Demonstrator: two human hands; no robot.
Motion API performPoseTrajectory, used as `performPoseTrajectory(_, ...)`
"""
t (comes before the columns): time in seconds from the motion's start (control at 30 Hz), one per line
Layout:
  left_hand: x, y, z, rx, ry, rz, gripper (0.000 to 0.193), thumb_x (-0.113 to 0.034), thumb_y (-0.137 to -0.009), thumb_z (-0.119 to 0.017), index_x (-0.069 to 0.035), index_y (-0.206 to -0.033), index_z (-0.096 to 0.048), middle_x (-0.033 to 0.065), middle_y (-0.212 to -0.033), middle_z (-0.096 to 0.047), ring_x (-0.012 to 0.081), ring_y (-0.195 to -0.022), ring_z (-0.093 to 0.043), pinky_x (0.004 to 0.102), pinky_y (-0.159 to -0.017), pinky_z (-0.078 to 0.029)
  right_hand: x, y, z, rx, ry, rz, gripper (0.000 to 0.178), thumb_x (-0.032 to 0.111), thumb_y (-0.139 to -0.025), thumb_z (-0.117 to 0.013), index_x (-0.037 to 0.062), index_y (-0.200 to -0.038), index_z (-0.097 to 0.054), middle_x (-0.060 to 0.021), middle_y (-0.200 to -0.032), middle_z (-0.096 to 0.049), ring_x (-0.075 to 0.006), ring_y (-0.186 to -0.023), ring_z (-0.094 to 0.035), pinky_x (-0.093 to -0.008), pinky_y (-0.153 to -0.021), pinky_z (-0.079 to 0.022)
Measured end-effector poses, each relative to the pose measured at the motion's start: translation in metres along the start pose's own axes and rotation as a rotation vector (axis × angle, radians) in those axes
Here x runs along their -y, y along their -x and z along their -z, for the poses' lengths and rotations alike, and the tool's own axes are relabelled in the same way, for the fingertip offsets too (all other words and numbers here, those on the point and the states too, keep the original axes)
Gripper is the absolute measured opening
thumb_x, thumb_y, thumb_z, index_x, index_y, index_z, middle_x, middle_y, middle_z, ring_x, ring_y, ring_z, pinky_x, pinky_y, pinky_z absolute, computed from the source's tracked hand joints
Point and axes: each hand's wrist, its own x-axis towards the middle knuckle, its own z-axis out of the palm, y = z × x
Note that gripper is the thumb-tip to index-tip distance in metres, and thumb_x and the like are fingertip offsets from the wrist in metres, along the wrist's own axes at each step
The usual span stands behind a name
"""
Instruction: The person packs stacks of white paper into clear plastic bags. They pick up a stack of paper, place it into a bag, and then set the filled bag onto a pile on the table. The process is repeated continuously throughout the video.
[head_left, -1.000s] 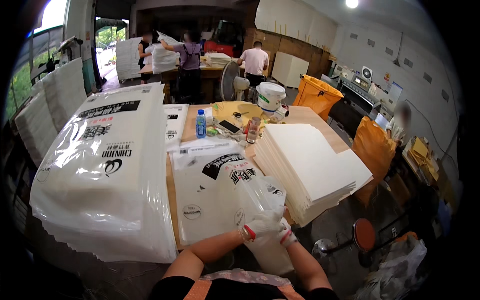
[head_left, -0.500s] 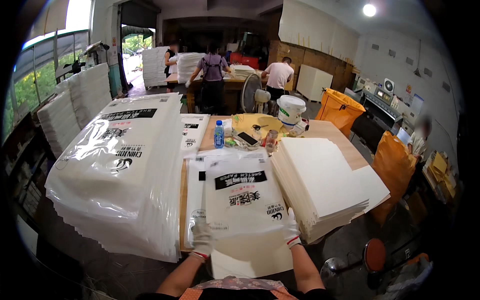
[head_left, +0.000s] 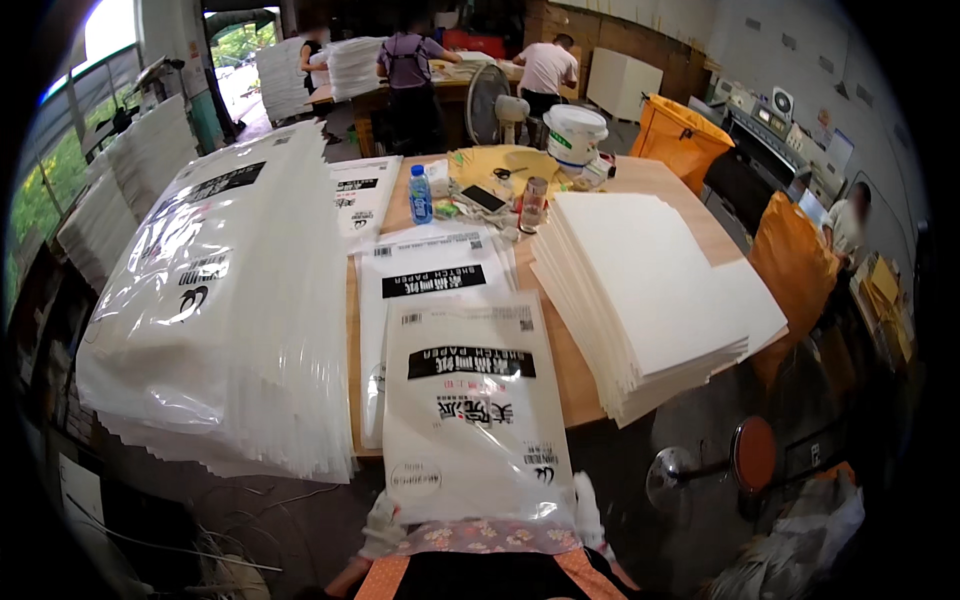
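Observation:
A clear plastic bag of drawing paper (head_left: 470,450) with black and red print lies close to my body, tilted, its near end against my apron. My left hand (head_left: 383,522), in a white work glove, grips its lower left corner. On the opposite edge my right hand (head_left: 588,505), gloved as well, presses along the side, its fingers partly hidden. Beneath its far end lie more printed plastic bags (head_left: 420,258) on the wooden table. To the right stands a stack of cream paper sheets (head_left: 640,290). A tall pile of filled paper bags (head_left: 200,310) rises on the left.
Toward the back of the table are a blue-capped bottle (head_left: 420,195), a phone (head_left: 483,199), scissors (head_left: 508,173), a glass jar (head_left: 533,204) and a white bucket (head_left: 574,137). Beyond are a fan (head_left: 488,104) and several people. Orange sacks (head_left: 790,280) and a stool (head_left: 752,453) stand right.
Both hands have drawn the bag of paper toward my body, off the other bags. The sheets that stuck out at its near end are now inside. My view has tilted down.

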Motion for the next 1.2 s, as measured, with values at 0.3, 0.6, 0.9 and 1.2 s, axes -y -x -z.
performPoseTrajectory(0.3,-0.002,-0.019,0.012,-0.038,-0.057,0.0,0.006,-0.004,-0.08,-0.047,-0.001,-0.079,-0.052,0.009,-0.078,-0.055,0.0175,-0.07,-0.053,0.0273,-0.066,-0.044,0.009,-0.001,0.098,-0.186,0.902,0.165,0.036,0.011,-0.081,-0.055,0.0003,-0.116,-0.052,-0.0136,-0.098,-0.062,-0.0227,-0.092,-0.061,-0.0334,-0.076,-0.051)
performPoseTrajectory(0.6,-0.281,-0.089,0.089,0.173,0.191,-0.319,0.006,-0.012,-0.075,-0.054,-0.009,-0.071,-0.051,0.004,-0.065,-0.051,0.0218,-0.058,-0.054,0.0339,-0.054,-0.044,0.004,-0.038,-0.131,0.344,0.074,0.088,0.042,0.018,-0.093,-0.047,0.0001,-0.131,-0.043,-0.0118,-0.123,-0.052,-0.0219,-0.109,-0.054,-0.0343,-0.093,-0.045)
performPoseTrajectory(0.9,-0.318,-0.118,0.327,-1.394,-0.077,-0.688,0.03,-0.018,-0.093,-0.045,0.004,-0.111,-0.056,0.0131,-0.106,-0.056,0.0277,-0.1,-0.055,0.0358,-0.084,-0.046,0.031,-0.082,-0.386,0.794,0.423,0.196,0.039,0.03,-0.092,-0.054,0.0032,-0.12,-0.052,-0.0061,-0.099,-0.057,-0.0139,-0.082,-0.059,-0.031,-0.07,-0.053)
performPoseTrajectory(1.2,-0.106,-0.088,0.461,-0.959,-0.077,-0.479,0.04,-0.026,-0.092,-0.048,0.0,-0.122,-0.05,0.0125,-0.119,-0.051,0.0249,-0.11,-0.047,0.0374,-0.094,-0.04,-0.036,-0.059,-0.412,1.09,0.703,0.341,0.033,0.029,-0.093,-0.054,0.0007,-0.11,-0.056,-0.0056,-0.089,-0.06,-0.0125,-0.078,-0.059,-0.0269,-0.066,-0.051)
